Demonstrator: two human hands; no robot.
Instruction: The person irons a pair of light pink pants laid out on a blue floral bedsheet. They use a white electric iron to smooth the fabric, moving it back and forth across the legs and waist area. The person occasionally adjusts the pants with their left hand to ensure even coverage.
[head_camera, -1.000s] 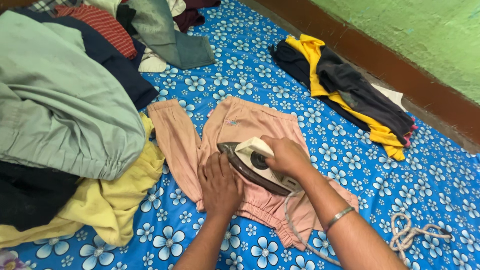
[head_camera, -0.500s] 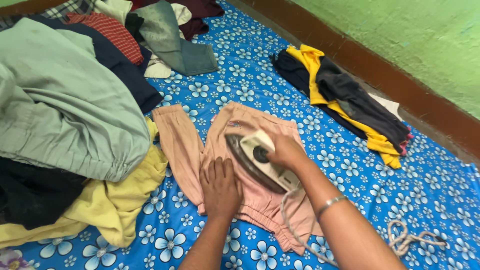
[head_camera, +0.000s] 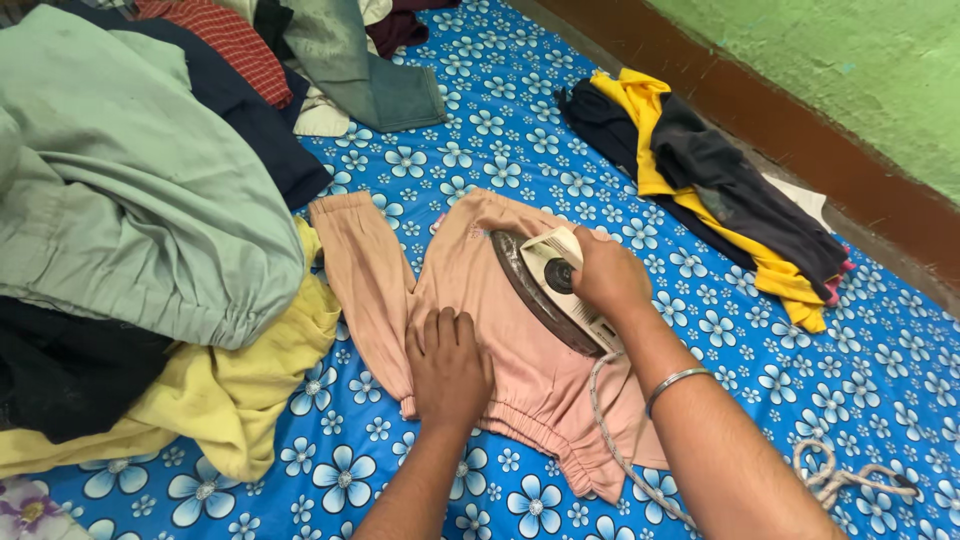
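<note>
A small peach-pink garment with long sleeves lies flat on a blue sheet printed with white flowers. My right hand grips the handle of a cream clothes iron, which rests on the garment's upper middle. A metal bangle sits on that wrist. Lower left on the cloth, my left hand presses flat with fingers spread, near the elastic hem. The iron's braided cord trails off to the lower right.
A big heap of clothes fills the left: pale green, navy, red check, black, yellow. A folded stack of yellow, dark grey and navy garments lies at the right, beside a brown skirting and green wall.
The iron and my right hand have slid slightly up the garment. My left hand stays pressed on the cloth. The view has shifted a little.
</note>
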